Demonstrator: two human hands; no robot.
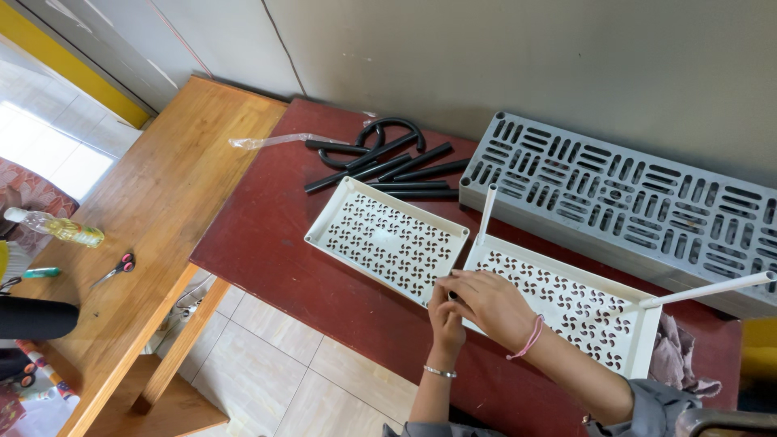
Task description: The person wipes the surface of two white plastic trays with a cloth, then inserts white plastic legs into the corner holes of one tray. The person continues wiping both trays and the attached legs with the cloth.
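Resting on the red table (267, 251), the white tray (566, 303) meets my right hand (490, 303) and left hand (445, 320) at its near-left corner, fingers pinching there; what they pinch, I cannot tell.

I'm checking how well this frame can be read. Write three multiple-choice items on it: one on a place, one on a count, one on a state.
1. Where do the black tubes lie?
A. on the red table beyond the white trays
B. on the floor tiles
C. inside the grey rack

2. How many white rods stand up from the right white tray?
A. none
B. two
C. five

3. What are both hands doing?
A. resting in the lap
B. holding the scissors
C. meeting at the right tray's near left corner

Answers: 1 A, they lie on the red table behind the left white tray. 2 B, one rod at the far left corner, another at the right. 3 C, left hand and right hand touch there.
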